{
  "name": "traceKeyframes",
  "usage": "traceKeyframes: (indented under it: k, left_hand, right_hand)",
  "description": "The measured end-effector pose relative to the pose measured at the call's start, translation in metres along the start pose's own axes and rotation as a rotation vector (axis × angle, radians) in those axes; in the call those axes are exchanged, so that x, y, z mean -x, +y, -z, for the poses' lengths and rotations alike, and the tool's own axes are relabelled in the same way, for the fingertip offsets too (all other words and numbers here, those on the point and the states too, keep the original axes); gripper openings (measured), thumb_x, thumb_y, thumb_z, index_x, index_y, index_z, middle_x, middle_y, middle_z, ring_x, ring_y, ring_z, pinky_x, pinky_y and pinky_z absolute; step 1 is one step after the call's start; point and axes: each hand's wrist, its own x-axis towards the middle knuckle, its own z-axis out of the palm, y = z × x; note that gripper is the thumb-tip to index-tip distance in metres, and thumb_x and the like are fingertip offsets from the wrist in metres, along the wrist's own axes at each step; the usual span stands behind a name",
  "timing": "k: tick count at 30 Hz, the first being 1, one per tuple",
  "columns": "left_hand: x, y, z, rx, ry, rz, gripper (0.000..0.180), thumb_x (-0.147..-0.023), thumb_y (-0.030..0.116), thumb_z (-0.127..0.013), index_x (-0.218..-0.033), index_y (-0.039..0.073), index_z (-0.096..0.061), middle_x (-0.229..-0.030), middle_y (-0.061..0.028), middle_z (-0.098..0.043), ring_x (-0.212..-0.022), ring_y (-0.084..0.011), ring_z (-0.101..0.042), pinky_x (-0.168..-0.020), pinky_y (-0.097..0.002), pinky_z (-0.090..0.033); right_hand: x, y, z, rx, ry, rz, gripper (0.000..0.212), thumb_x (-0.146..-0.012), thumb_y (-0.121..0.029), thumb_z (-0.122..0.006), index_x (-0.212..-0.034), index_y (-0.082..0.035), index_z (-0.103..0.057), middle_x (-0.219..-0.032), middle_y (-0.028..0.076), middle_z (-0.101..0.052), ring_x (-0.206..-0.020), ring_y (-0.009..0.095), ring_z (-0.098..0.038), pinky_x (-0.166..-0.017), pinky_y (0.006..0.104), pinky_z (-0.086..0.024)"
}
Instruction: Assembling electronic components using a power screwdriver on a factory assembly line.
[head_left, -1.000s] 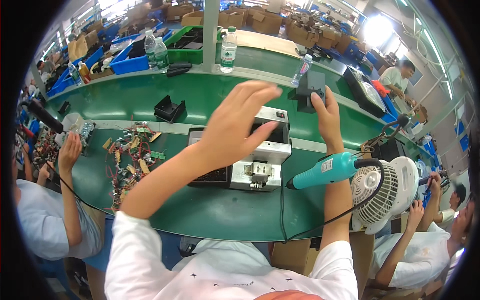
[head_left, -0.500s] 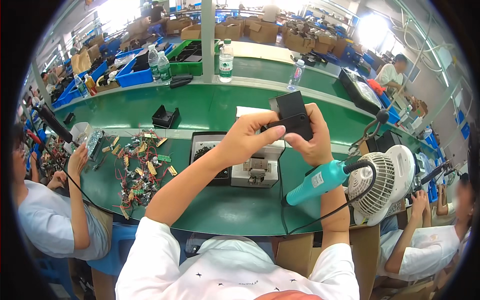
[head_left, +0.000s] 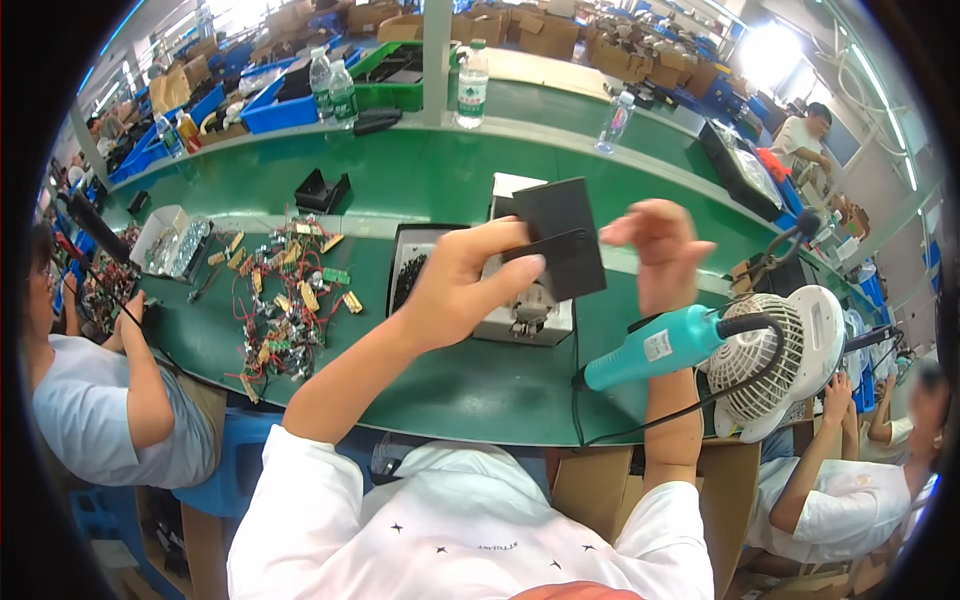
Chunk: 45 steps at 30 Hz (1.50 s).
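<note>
A flat black plastic case (head_left: 562, 215) with a narrow black strip across it is raised above the bench. My left hand (head_left: 465, 275) pinches it at its left edge between thumb and fingers. Just right of the case is my right hand (head_left: 655, 250), apart from it, fingers spread and somewhat blurred. Behind and below the case stands a white box-like fixture (head_left: 535, 325) with a metal piece on its front, partly hidden. A teal electric screwdriver (head_left: 650, 348) hangs in front of my right forearm.
Wired circuit boards (head_left: 290, 300) lie heaped at the left, near a tray of screws (head_left: 175, 245). A black tray (head_left: 402, 240) of small dark parts sits beside the fixture. An empty black housing (head_left: 321, 190) lies farther back. A white fan (head_left: 765, 360) stands right; co-workers sit on both sides.
My right hand has let go of the black case and moved right, its fingers opening. My left hand keeps the case, now turned with its broad face showing. The view has shifted slightly.
</note>
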Motion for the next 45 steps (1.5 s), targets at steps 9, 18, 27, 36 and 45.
traceKeyframes:
  k: [9,18,27,36,45]
  left_hand:
    - [0.125,-0.037,0.022,-0.003,-0.068,0.067,0.017,-0.08,0.007,-0.053,-0.092,-0.003,-0.061,-0.098,-0.0131,-0.062,-0.081,-0.0236,-0.052,-0.076,-0.0323,-0.042]
    - [0.131,-0.089,-0.001,-0.179,0.196,0.293,0.012,-0.082,0.006,-0.054,-0.073,0.0,-0.05,-0.065,-0.002,-0.046,-0.056,-0.0129,-0.034,-0.052,-0.0248,-0.03]
    - [0.132,-0.089,0.001,-0.145,0.195,0.277,0.016,-0.082,0.007,-0.053,-0.069,0.001,-0.045,-0.065,-0.001,-0.044,-0.056,-0.012,-0.032,-0.052,-0.0248,-0.028]
    - [0.13,-0.086,0.0,-0.132,0.184,0.303,0.019,-0.082,0.007,-0.052,-0.067,0.002,-0.042,-0.066,-0.0031,-0.042,-0.057,-0.0139,-0.031,-0.053,-0.0257,-0.027]
    - [0.131,-0.09,0.002,-0.152,0.179,0.26,0.014,-0.081,0.006,-0.055,-0.07,0.0,-0.047,-0.064,-0.0013,-0.044,-0.055,-0.0115,-0.032,-0.05,-0.0242,-0.029]
  right_hand:
    - [0.092,-0.002,-0.007,-0.117,0.142,-0.36,0.084,-0.074,-0.075,-0.053,-0.121,-0.006,-0.041,-0.056,0.002,-0.05,-0.043,0.01,-0.044,-0.039,0.0245,-0.037]
    - [0.04,0.024,-0.069,-0.033,0.135,-0.137,0.086,-0.074,-0.081,-0.044,-0.119,-0.007,-0.041,-0.051,-0.004,-0.039,-0.038,0.006,-0.033,-0.036,0.0207,-0.031]
    - [0.044,0.037,-0.073,0.1,0.136,-0.151,0.09,-0.072,-0.085,-0.039,-0.119,-0.008,-0.041,-0.052,-0.004,-0.039,-0.039,0.006,-0.034,-0.037,0.0213,-0.032]
    - [0.048,0.034,-0.072,0.069,0.113,-0.153,0.089,-0.071,-0.084,-0.042,-0.119,-0.01,-0.041,-0.052,-0.004,-0.04,-0.039,0.006,-0.034,-0.037,0.021,-0.032]
    - [0.047,0.035,-0.073,0.054,0.124,-0.112,0.088,-0.071,-0.084,-0.042,-0.119,-0.011,-0.042,-0.053,-0.004,-0.04,-0.038,0.006,-0.034,-0.037,0.0205,-0.032]
